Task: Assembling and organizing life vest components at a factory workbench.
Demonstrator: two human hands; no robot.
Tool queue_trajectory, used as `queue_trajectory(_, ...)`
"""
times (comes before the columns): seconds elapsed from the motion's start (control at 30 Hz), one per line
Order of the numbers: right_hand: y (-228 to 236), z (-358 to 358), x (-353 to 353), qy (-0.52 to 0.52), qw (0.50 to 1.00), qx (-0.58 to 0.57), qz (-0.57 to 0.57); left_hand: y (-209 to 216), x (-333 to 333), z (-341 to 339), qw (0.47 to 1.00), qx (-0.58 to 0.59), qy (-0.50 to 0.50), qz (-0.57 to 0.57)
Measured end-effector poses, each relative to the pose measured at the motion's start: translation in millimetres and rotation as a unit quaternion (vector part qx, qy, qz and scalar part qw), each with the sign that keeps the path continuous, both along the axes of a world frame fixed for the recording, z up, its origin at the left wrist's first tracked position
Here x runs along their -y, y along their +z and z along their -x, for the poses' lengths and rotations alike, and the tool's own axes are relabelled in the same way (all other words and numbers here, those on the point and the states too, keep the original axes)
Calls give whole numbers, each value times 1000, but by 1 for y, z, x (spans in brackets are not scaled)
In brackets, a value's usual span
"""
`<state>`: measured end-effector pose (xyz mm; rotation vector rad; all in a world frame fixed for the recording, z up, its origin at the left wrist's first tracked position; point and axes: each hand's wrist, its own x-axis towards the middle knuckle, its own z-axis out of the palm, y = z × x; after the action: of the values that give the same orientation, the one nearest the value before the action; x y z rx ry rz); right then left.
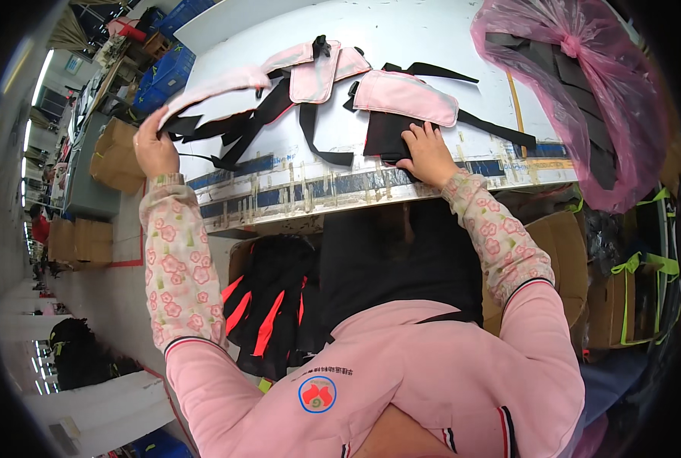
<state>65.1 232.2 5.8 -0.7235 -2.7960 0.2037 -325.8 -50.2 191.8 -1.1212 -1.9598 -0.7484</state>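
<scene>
Straps [314, 80] lie on table [424, 38], left end grasped by left hand [156, 151], right hand [430, 154] on black panel [386, 136], can't tell if gripping; pink bag [632, 103] at table's right holds grey pieces [585, 95].

pink shirt [463, 359], dark-striped cuffs [194, 340], flowered cream sleeve covers [174, 259], round blue-rimmed emblem [317, 395].

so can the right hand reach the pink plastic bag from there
Probably yes: between the right hand and the pink plastic bag lie only a flat black strap and a thin yellowish strip, nothing tall.
</scene>
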Motion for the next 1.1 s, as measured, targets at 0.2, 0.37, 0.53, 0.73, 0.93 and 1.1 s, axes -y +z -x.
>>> queue_trajectory(0.2,69,37,42,86,935,-339,58,19,-24,-51,988,-18,-146,-36)
queue_trajectory(0.37,89,73,59,19,950,-305,-67,-33,-62,-110,964,31,-259,47)
queue_trajectory(0.53,29,74,25,-17,936,-278,216,-94,-64,-140,932,281,-227,0)
queue_trajectory(0.73,9,40,-33,-117,744,-303,584,-176,-15,-140,907,276,-39,316)
queue_trajectory(0.93,-7,16,-47,-185,923,-294,163,-221,15,-130,931,260,-39,253)
queue_trajectory(1.1,2,10,7,-98,883,-400,225,-193,9,-123,924,154,-3,349)
